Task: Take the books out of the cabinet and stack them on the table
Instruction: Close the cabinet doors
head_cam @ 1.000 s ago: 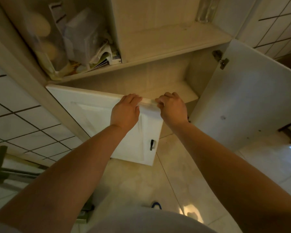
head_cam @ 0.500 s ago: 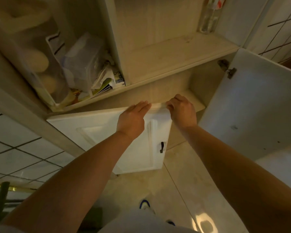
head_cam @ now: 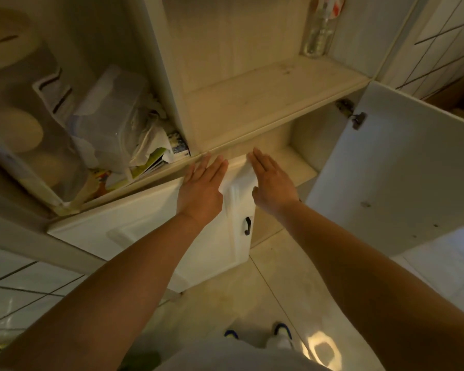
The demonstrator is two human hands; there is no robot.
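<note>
Open cabinet (head_cam: 252,97), left hand (head_cam: 201,188), right hand (head_cam: 272,186) flat on door (head_cam: 145,236)

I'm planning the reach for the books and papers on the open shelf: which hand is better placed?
Probably the left hand: it lies flat on the cabinet door, right below the papers. The right hand sits farther right, by the bare compartment.
</note>
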